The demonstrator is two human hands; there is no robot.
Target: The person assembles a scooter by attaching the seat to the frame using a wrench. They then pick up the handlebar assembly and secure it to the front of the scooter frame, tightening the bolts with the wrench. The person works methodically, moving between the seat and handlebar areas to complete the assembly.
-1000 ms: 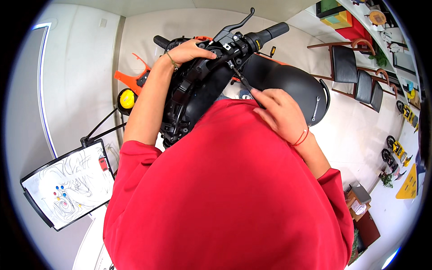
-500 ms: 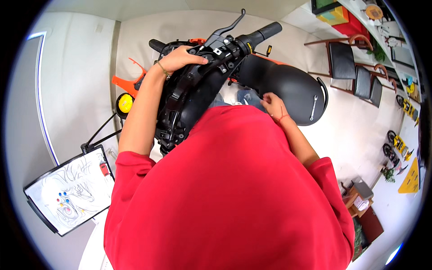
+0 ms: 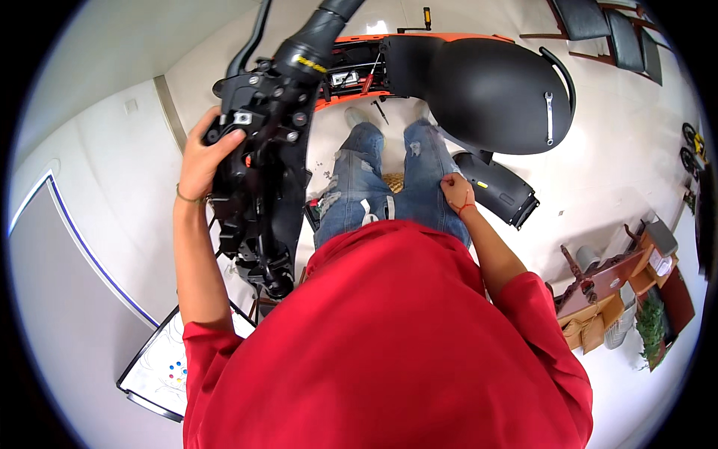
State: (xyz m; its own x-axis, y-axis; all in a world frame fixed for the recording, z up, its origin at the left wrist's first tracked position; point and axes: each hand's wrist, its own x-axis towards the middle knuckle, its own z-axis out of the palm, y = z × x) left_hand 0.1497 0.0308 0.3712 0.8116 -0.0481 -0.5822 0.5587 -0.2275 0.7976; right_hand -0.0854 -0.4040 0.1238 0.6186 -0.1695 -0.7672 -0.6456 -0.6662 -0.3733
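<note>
My left hand [image 3: 202,156] wraps around the black handlebar assembly [image 3: 258,123] of an orange and black scooter, its thumb across the top beside a small silver part. The dark grip [image 3: 310,41] extends away toward the far edge. My right hand [image 3: 455,188] rests against my right thigh in torn blue jeans [image 3: 426,168]. Its fingers are curled in; whatever they might hold is hidden. Farther right is the scooter's rounded black seat [image 3: 486,90], with a silver wrench [image 3: 549,120] lying on it. In the opened middle section a red-handled screwdriver [image 3: 368,82] shows.
A black elongated part [image 3: 499,191] sticks out below the seat. A pedal [image 3: 427,19] projects on the scooter's far side. Dark chairs [image 3: 621,34] stand at the far right, and wooden furniture with boxes [image 3: 598,299] at the right. A whiteboard [image 3: 161,370] is at the lower left.
The view has shifted, bringing my legs and the scooter's opened middle into sight. My right hand has gone from beside the seat to my thigh. My left hand stays on the handlebar assembly.
</note>
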